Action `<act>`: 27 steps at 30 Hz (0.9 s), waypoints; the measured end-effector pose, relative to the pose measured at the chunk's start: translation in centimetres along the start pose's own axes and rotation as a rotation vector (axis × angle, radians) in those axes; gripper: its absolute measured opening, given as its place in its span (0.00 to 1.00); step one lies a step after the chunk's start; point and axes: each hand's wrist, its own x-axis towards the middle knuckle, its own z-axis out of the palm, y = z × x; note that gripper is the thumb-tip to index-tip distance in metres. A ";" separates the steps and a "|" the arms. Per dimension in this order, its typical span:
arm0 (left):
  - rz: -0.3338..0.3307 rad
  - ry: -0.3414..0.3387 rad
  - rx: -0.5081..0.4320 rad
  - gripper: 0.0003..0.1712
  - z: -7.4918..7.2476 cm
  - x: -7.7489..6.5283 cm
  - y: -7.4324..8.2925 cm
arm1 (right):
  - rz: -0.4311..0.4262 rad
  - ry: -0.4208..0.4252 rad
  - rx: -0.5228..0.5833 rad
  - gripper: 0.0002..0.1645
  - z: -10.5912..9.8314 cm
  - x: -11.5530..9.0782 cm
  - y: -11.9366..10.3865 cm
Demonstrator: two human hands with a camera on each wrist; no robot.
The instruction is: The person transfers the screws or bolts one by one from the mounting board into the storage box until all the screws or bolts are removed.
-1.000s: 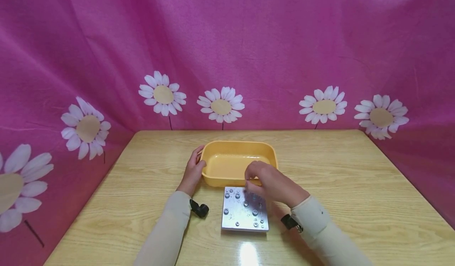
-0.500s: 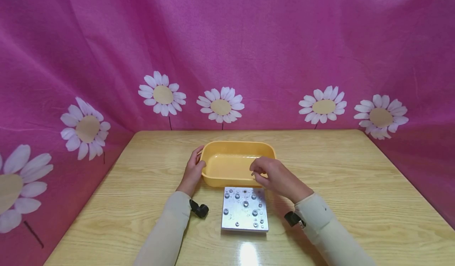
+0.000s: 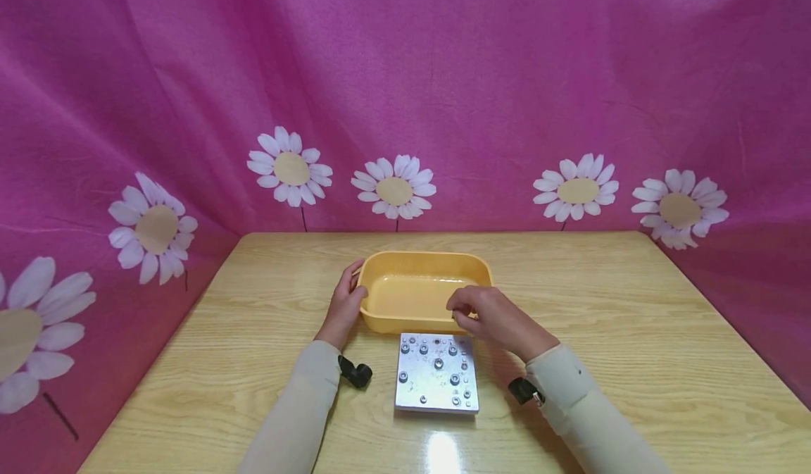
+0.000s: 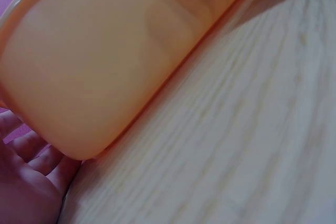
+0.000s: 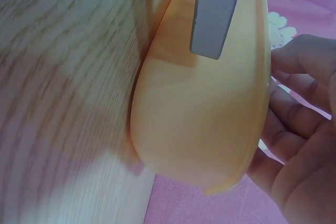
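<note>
In the head view my left hand [image 3: 343, 306] holds the left end of a yellow plastic basin [image 3: 405, 325], thumb at the rim and fingers along the outside. The left wrist view shows the fingers [image 4: 47, 160] against the basin's rounded corner. My right hand [image 3: 494, 316] is over the basin's near right rim, thumb and forefinger pinching a small dark screw that is mostly hidden. The right wrist view has its fingers behind the rim, tips out of sight. A square metal plate [image 3: 423, 382] set with several socket-head screws lies just in front of the basin.
The wooden table [image 3: 633, 333] bears the basin and plate near its middle. A pink curtain [image 3: 481, 94] printed with white daisies hangs behind it and on both sides. Each wrist wears a small black camera mount.
My right hand has lifted a small screw off the plate's far edge and moved up and right to the basin's rim, then dipped slightly. The left hand, basin and plate stay put.
</note>
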 end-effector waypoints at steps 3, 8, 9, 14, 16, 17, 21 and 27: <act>-0.017 -0.022 -0.002 0.36 0.0 -0.5 0.8 | -0.007 0.000 0.000 0.08 -0.1 -0.1 0.1; 0.002 0.000 0.007 0.35 0.1 -0.3 0.2 | -0.023 0.006 0.005 0.10 -0.2 -0.2 0.2; 0.007 0.006 0.007 0.35 0.1 0.0 -0.2 | -0.025 0.007 0.006 0.10 -0.3 -0.2 0.2; 0.023 0.027 0.022 0.35 0.2 -0.1 -0.1 | -0.036 0.015 -0.005 0.11 -0.3 -0.2 0.3; 0.027 0.027 0.020 0.36 0.3 -0.1 -0.2 | -0.038 0.019 -0.006 0.10 -0.3 -0.2 0.3; 0.024 0.028 0.019 0.36 0.3 -0.1 -0.2 | -0.038 0.020 -0.006 0.10 -0.3 -0.3 0.3; 0.014 0.032 0.017 0.36 0.2 -0.1 -0.3 | -0.044 0.023 -0.002 0.09 -0.3 -0.3 0.2; 0.017 0.040 0.022 0.35 0.2 -0.1 -0.2 | -0.060 0.023 0.002 0.10 -0.3 -0.2 0.1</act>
